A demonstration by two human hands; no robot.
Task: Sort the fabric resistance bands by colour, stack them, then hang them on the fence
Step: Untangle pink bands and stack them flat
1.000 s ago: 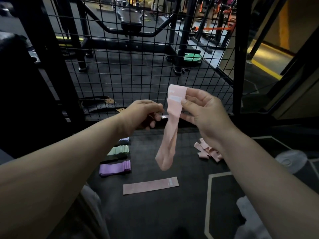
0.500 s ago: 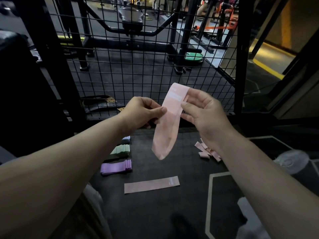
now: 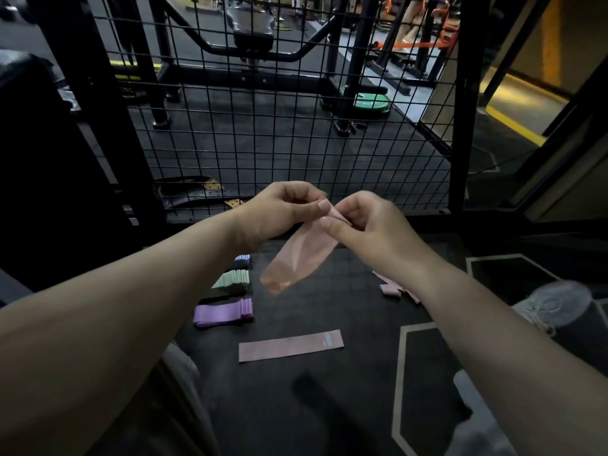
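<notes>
Both hands meet dead centre of the frame. The left hand (image 3: 283,209) and right hand (image 3: 368,225) each pinch the top end of one pink band (image 3: 296,261) between thumb and curled fingers, right next to each other. The band hangs from there down and to the left, loop sagging open at the bottom. My guess is they're squaring up the end so it goes flat.

That'd make sense, because lower centre there's a flat band (image 3: 291,345), same pink, laid out neat on the mat (image 3: 329,406). Looks like the base of a pink stack.

Left of centre the purple stack (image 3: 223,314), green stack (image 3: 232,279) and blue stack (image 3: 241,258) sit in a column, one colour each, so those seem sorted. A loose pink pile (image 3: 391,287) peeks out by the right wrist, presumably next in line.

The fence (image 3: 296,126) fills the upper half. I'd say hanging comes later.
</notes>
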